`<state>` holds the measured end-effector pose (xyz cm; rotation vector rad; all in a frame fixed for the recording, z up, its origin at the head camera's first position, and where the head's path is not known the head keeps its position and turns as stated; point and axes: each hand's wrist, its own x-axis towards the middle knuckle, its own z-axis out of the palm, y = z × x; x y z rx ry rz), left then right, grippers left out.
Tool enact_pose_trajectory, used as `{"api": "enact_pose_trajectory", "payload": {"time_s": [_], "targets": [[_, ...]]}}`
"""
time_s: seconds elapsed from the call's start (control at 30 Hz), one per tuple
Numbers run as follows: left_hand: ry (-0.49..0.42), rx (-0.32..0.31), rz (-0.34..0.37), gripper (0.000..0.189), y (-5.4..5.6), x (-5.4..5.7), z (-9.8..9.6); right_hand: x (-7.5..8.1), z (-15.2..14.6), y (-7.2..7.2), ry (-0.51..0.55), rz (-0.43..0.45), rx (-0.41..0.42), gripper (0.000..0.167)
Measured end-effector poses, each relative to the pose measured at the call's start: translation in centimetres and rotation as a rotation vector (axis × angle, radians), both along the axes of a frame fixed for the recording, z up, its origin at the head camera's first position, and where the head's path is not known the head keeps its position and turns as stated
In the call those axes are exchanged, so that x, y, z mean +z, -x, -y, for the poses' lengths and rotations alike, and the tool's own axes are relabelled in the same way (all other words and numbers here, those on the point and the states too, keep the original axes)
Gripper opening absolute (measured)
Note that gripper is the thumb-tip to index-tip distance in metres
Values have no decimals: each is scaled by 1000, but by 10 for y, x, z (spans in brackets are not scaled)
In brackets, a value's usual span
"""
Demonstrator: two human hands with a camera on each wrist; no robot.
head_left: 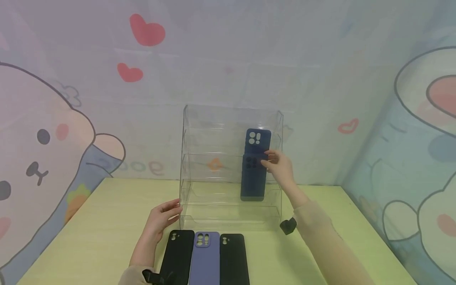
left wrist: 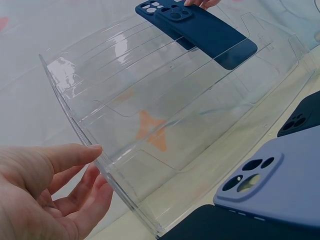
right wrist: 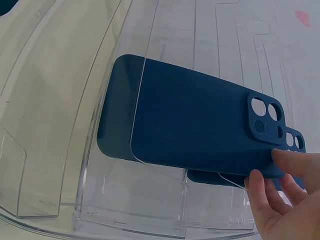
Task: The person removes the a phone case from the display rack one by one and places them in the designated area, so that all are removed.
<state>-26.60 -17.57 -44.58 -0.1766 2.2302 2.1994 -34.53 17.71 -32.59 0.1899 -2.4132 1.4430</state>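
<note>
From my head view, the front dark blue flexible phone case with camera cutouts (head_left: 253,178) stands in the right part of a clear plastic tiered rack (head_left: 213,136), leaning slightly back. I have my right hand (head_left: 281,166) on it: the thumb and fingers pinch its right edge just below the camera cutouts, as the right wrist view also shows. Its lower end shows through a clear lip of the rack. Just behind and above it, a second dark blue phone case (head_left: 253,149) rises with its camera cutouts exposed, partly covered by the front one.

My left hand (head_left: 160,217) is well apart from both blue cases, at the opposite side of the rack. Its fingers are loosely bent, holding no case, with the tips touching the rack's left side panel.

Nearer to me, a row of three cases lies on the pale yellow surface (head_left: 117,213), in front of the rack: a black phone case (head_left: 178,255) closest to my left hand, a lavender phone case (head_left: 205,263) in the middle, and another black phone case (head_left: 234,259) on the right.
</note>
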Motion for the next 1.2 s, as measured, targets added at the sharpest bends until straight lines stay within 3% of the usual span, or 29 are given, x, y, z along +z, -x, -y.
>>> {"api": "enact_pose_trajectory", "payload": {"time_s": [0.47, 1.2], "targets": [[-5, -12, 1, 49, -1, 2, 0, -5, -3, -6, 41, -60, 8, 37], [2, -6, 3, 49, -1, 2, 0, -15, -9, -11, 159, 62, 50, 44]]}}
